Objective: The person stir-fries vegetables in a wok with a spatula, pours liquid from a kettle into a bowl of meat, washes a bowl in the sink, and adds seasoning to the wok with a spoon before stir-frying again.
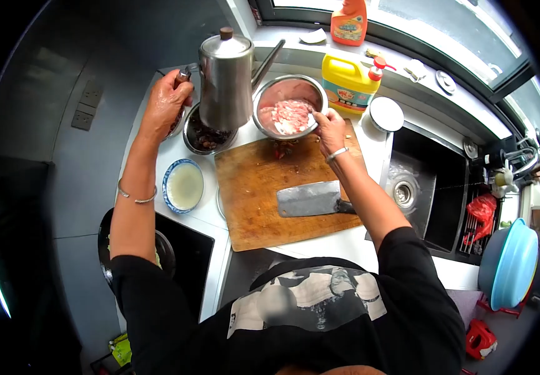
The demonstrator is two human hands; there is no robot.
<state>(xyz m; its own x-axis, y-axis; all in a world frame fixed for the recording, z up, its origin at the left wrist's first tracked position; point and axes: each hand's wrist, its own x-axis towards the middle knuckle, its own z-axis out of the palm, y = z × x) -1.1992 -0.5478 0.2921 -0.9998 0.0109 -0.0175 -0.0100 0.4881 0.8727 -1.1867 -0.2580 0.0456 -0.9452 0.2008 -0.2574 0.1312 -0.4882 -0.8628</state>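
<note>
My left hand [168,103] grips the kettle [226,84], my right hand [330,131] the bowl [290,89]; the meat [292,117] is cut, the knife [310,199] lies unused.

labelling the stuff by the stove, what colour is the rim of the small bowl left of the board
Bowl: blue-and-white patterned rim, seen in the head view.

Cleaver [309,199] on cutting board [245,187], sink [415,159] right, plate [183,185] left
</note>
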